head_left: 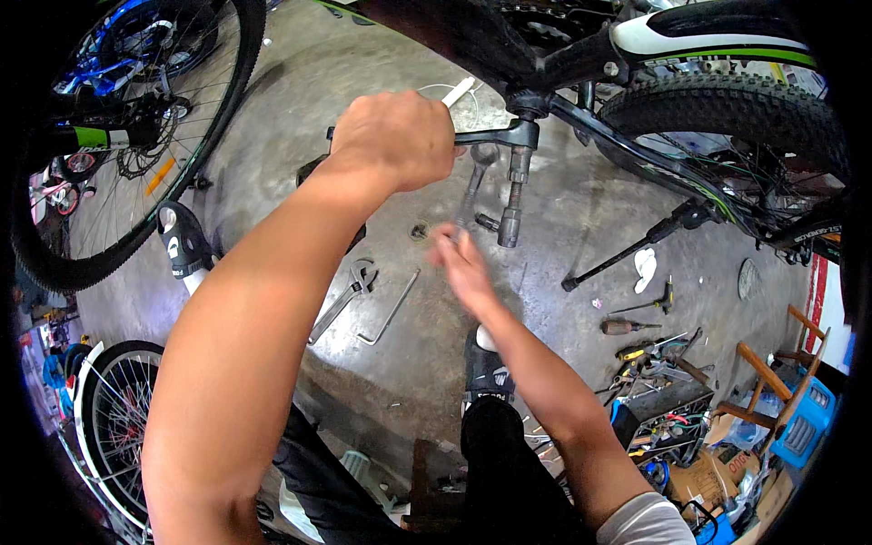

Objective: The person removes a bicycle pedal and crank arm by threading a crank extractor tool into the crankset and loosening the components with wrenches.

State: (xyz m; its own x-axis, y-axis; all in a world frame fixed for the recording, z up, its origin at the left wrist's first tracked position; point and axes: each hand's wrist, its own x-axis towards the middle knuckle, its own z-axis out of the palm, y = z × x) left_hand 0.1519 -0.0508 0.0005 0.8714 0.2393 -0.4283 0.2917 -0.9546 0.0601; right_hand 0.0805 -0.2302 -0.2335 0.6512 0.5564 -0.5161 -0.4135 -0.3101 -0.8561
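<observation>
Fingers wrapped round it, my left hand (395,141) grips the black crank arm (500,137) of a bicycle, and a dark part shows beyond the hand. A steel crank puller (510,225) hangs down from the crank's inner end. Lower, my right hand (460,263), smeared by motion, is closed on the lower end of a wrench (471,189). The wrench's upper end lies close beside the crank puller; whether they touch I cannot tell. An adjustable wrench (341,300) and a hex key (392,309) lie on the floor left of my right hand.
The bicycle's rear tyre (718,109) and kickstand (627,250) are at right, its front tyre (247,86) at left. A screwdriver (629,326), piled hand tools (672,363) and a wooden stool (761,371) occupy the lower right. Another wheel (113,409) stands lower left.
</observation>
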